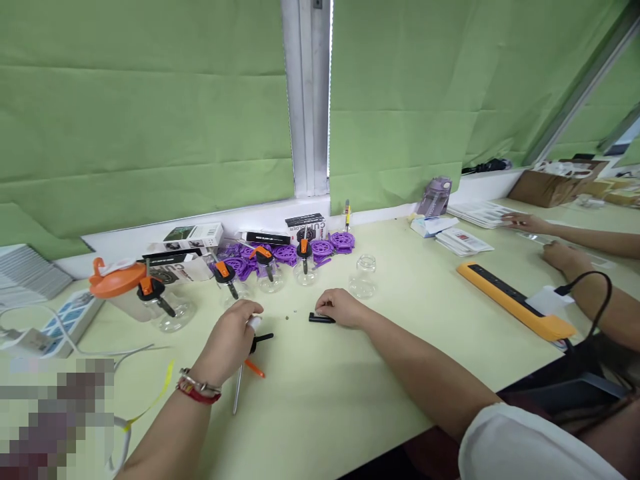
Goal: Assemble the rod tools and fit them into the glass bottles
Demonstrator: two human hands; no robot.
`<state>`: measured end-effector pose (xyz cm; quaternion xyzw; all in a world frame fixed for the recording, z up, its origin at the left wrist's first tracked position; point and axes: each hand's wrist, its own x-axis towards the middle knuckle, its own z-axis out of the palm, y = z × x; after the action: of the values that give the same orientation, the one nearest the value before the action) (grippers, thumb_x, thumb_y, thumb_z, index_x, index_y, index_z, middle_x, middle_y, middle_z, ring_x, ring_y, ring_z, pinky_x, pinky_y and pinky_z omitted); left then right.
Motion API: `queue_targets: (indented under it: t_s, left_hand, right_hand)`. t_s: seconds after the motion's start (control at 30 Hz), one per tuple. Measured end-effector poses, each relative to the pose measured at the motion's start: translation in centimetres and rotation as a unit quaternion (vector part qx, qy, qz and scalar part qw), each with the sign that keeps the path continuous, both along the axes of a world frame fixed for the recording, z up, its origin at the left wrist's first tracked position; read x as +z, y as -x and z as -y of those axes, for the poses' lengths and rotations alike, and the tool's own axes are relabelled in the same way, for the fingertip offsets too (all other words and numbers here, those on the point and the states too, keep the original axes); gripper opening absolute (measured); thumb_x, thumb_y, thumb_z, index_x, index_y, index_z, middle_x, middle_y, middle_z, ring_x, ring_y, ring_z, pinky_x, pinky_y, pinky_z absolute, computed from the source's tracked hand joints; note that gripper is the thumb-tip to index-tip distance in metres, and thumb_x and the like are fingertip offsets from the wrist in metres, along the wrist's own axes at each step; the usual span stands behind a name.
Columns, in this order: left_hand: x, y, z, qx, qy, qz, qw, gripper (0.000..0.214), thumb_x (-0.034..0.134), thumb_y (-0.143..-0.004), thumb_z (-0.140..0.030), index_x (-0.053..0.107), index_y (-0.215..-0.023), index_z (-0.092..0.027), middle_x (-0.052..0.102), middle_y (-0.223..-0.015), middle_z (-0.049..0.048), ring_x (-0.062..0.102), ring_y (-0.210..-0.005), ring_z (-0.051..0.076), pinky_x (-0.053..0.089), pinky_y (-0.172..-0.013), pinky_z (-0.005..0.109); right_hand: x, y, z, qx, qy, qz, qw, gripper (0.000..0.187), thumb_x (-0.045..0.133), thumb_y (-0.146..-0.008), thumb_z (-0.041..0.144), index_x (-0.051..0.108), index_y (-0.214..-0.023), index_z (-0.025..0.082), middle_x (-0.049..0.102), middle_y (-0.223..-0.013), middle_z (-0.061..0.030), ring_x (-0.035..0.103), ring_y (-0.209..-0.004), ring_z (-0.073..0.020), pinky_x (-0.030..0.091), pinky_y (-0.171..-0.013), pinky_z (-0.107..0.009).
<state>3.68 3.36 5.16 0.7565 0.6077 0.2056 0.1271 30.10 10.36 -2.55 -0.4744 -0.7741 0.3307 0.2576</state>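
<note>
My left hand [225,340] is curled with its fingers closed on a small white piece [255,323], mostly hidden by the hand. Just below its fingers lie a black part with a narrow handle [265,338], an orange strip [255,368] and a thin metal rod [237,393]. Further right, my right hand [342,308] pinches a short black plastic piece [321,319] low at the tabletop. Between the hands lies a tiny round bit [287,318]. A clear glass jar without a lid [363,283] stands just beyond my right hand.
Several glass jars with black and orange lids [270,277] line the back, before purple plastic parts [285,255] and printed boxes [195,235]. An orange-lidded container [120,280] stands left. An orange power strip [515,300] lies right, near another person's hands [560,255].
</note>
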Motion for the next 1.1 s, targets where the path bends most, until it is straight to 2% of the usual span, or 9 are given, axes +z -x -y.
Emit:
queue_targets:
  t_s: [0.2,0.37,0.53,0.73,0.9,1.1]
  left_hand:
    - [-2.7,3.7,1.3,0.098,0.026,-0.025,0.995,0.037,0.040,-0.073,-0.017,0.058,-0.105,-0.017,0.058,-0.115,0.0095,0.058,-0.102,0.024,0.047,-0.086,0.034]
    - [-3.0,4.2,1.6,0.139,0.065,-0.027,0.988,0.039,0.043,-0.077,-0.028,0.057,-0.111,-0.014,0.061,-0.111,0.0116,0.061,-0.093,0.023,0.049,-0.076,0.031]
    - [-2.8,3.9,1.6,0.142,0.065,-0.013,0.988,0.038,0.043,-0.078,-0.031,0.058,-0.108,-0.014,0.063,-0.106,0.0113,0.062,-0.089,0.022,0.048,-0.074,0.030]
    - [-3.3,4.6,1.7,0.143,0.066,0.018,0.987,0.035,0.041,-0.079,-0.033,0.058,-0.103,-0.014,0.063,-0.101,0.0108,0.061,-0.087,0.022,0.047,-0.076,0.032]
    - [-3.7,5.2,1.5,0.129,0.067,0.025,0.989,0.033,0.041,-0.078,-0.031,0.059,-0.100,-0.014,0.063,-0.101,0.0106,0.059,-0.087,0.023,0.045,-0.077,0.033]
    - [-4.2,5.3,1.2,0.101,0.093,0.041,0.990,0.030,0.040,-0.080,-0.034,0.059,-0.096,-0.017,0.064,-0.096,0.0088,0.059,-0.085,0.023,0.044,-0.074,0.033]
  right_hand:
    - [0.0,-0.2,0.6,-0.031,0.023,-0.016,0.999,0.014,0.057,-0.078,0.027,0.069,-0.076,0.019,0.067,-0.076,-0.0018,0.057,-0.068,-0.0136,0.042,-0.062,-0.025]
    - [0.1,0.1,0.6,-0.059,0.023,-0.004,0.998,0.014,0.057,-0.077,0.026,0.069,-0.077,0.019,0.067,-0.076,-0.0026,0.057,-0.068,-0.0141,0.042,-0.061,-0.024]
    - [0.7,1.9,-0.4,-0.038,-0.028,0.031,0.998,0.015,0.056,-0.078,0.023,0.070,-0.078,0.018,0.067,-0.082,-0.0033,0.058,-0.072,-0.0144,0.043,-0.065,-0.024]
    - [1.9,4.7,-1.9,-0.005,-0.027,0.054,0.998,0.013,0.058,-0.075,0.017,0.071,-0.074,0.019,0.068,-0.082,-0.0021,0.059,-0.074,-0.0143,0.044,-0.069,-0.024]
    - [2.2,3.3,-2.7,-0.047,-0.008,0.091,0.995,0.011,0.059,-0.073,0.017,0.070,-0.072,0.018,0.068,-0.079,-0.0043,0.059,-0.071,-0.0161,0.043,-0.065,-0.025]
    - [1.7,1.7,-1.6,-0.072,0.020,0.120,0.990,0.008,0.063,-0.070,0.022,0.069,-0.072,0.017,0.068,-0.075,-0.0034,0.058,-0.066,-0.0141,0.040,-0.058,-0.023]
